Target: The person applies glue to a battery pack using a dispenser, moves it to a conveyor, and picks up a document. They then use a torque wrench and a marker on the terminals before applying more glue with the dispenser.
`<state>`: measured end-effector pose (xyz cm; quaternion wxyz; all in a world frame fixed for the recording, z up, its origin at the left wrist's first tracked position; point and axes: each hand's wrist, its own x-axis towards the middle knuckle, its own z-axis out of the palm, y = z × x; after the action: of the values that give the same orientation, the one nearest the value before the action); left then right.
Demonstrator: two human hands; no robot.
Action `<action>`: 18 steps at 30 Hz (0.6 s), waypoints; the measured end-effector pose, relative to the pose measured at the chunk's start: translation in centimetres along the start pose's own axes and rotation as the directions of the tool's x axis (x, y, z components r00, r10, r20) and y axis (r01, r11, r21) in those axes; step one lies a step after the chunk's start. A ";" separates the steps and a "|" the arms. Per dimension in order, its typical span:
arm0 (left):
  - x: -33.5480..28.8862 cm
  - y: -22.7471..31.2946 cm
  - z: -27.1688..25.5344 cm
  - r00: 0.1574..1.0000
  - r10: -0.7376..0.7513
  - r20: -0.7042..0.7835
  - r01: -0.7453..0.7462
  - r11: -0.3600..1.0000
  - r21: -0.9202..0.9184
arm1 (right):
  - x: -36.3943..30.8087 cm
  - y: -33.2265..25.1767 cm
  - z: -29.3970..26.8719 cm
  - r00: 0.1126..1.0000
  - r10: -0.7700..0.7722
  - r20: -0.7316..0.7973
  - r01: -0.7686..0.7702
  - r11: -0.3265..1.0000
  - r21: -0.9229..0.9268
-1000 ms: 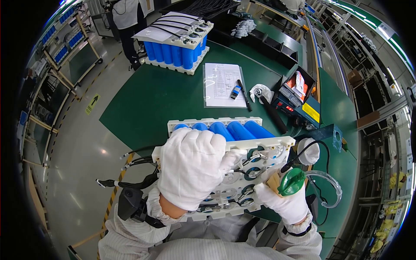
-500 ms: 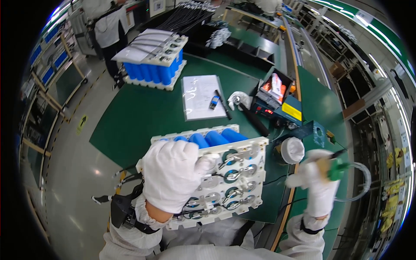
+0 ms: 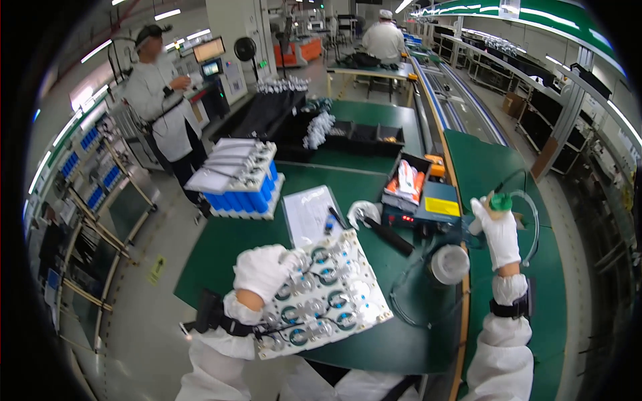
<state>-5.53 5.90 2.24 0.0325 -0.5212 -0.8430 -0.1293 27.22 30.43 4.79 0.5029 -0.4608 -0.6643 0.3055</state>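
The left hand [image 3: 262, 271], gloved white, grips closed on the edge of the white plastic cell-holder plate [image 3: 328, 291] lying tilted on the green worktop [image 3: 374, 170]; the right hand [image 3: 500, 230] closes around a green-capped tool [image 3: 500, 201] raised well aside; steadying the plate squarely seems wise.

Both arms come up from the lower edge in white sleeves and white gloves. The left hand [image 3: 262, 271] is bent at the wrist, palm down, fingers [image 3: 289, 257] curled and closed. The right arm is stretched forward and upright; the right hand [image 3: 501, 230] is raised, fingers closed around something green.
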 end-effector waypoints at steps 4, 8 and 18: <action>1.3 -0.3 0.7 0.988 -0.070 0.139 0.075 0.997 -0.036 | -2.4 1.6 -0.2 0.984 -0.168 0.053 0.176 0.954 -0.245; 1.2 -0.9 0.6 0.991 -0.102 0.087 0.128 0.918 -0.375 | -8.4 0.4 1.7 0.948 -0.230 -0.221 0.162 0.945 -0.286; -14.2 -4.3 -4.0 0.984 -0.044 0.175 0.172 -0.075 -0.982 | -16.5 1.3 6.3 0.656 -0.010 0.755 0.025 1.000 -0.009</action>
<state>-3.21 -9.32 2.55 -0.4051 -0.3161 -0.5204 -0.6820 22.74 16.13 -4.69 0.1806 -0.2908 -0.8203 0.4582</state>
